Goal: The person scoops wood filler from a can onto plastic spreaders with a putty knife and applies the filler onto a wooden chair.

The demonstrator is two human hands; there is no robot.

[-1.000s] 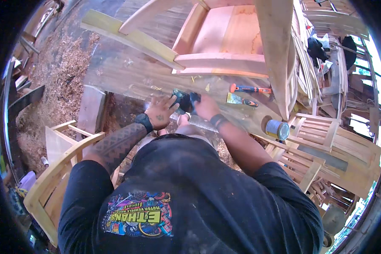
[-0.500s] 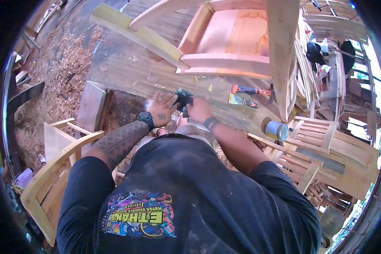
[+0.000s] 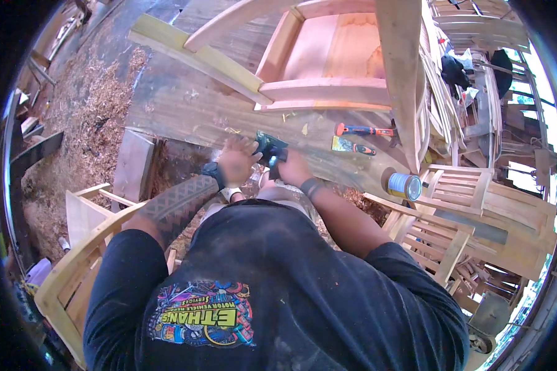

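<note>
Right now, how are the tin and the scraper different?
The tin is round and chunky, while the scraper is flat and long. The tin looks mostly bluish-white; the scraper mixes yellow, orange and black. Both are on the table.

Your left hand (image 3: 237, 163) stretches forward with its fingers (image 3: 249, 148) extended toward your right hand (image 3: 295, 167), which curls inward just beside it, while your left forearm (image 3: 182, 201) and right forearm (image 3: 348, 215) slant outward and back, each behind its hand.
</note>
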